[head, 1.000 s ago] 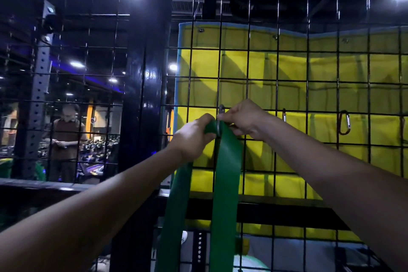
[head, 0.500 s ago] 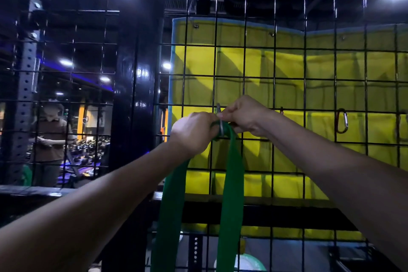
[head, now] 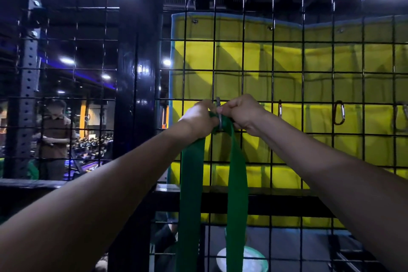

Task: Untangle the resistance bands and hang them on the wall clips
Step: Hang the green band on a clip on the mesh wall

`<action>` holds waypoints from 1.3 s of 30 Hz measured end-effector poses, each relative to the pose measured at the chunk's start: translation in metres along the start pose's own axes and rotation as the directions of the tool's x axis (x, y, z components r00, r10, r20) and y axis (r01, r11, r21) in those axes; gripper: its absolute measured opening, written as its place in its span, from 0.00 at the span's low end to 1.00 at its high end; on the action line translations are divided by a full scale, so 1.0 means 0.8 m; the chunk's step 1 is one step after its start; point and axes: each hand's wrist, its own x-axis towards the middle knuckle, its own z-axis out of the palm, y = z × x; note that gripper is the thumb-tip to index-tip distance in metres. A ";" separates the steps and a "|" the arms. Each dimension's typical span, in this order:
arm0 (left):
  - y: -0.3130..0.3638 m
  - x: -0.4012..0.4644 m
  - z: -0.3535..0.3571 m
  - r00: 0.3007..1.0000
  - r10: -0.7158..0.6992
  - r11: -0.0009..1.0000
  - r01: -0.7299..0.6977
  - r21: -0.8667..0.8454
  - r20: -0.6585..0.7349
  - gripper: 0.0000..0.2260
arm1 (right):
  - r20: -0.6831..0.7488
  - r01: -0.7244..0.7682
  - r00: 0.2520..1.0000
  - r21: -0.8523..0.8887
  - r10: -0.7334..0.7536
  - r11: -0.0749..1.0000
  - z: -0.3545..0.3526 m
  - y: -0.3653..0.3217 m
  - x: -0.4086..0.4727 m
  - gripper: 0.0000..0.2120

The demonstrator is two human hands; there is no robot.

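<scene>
A wide green resistance band [head: 237, 174] hangs in two strands down the black wire grid wall [head: 272, 55]. Its top loop sits at a silver carabiner clip [head: 218, 115] on the grid. My left hand [head: 198, 120] grips the band's left side just below the clip. My right hand [head: 244, 112] grips the band on the clip's right side, fingers curled. Whether the band is threaded through the clip is hidden by my hands.
More carabiner clips hang on the grid to the right: a thin one [head: 280, 109], a dark one [head: 339, 112] and one at the edge [head: 404, 115]. A yellow mat [head: 320, 86] hangs behind the grid. A person [head: 55, 137] stands beyond the mesh at left.
Both hands stay at the clip and have closed in slightly around it. The band's two strands hang a little wider apart than a second ago.
</scene>
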 end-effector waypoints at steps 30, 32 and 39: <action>-0.032 -0.028 0.008 0.944 0.322 0.892 -0.276 0.359 -0.074 0.11 | -0.027 0.011 1.000 -0.082 -0.014 0.997 0.001 -0.007 -0.002 0.09; -0.029 -0.025 0.006 0.950 0.307 0.880 -0.260 0.399 -0.060 0.11 | 0.000 0.014 1.000 -0.075 -0.014 0.997 -0.001 -0.006 -0.003 0.10; -0.022 -0.020 0.001 0.945 0.309 0.853 -0.227 0.470 -0.105 0.12 | 0.065 0.129 0.991 -0.203 -0.119 0.971 -0.009 0.006 -0.024 0.10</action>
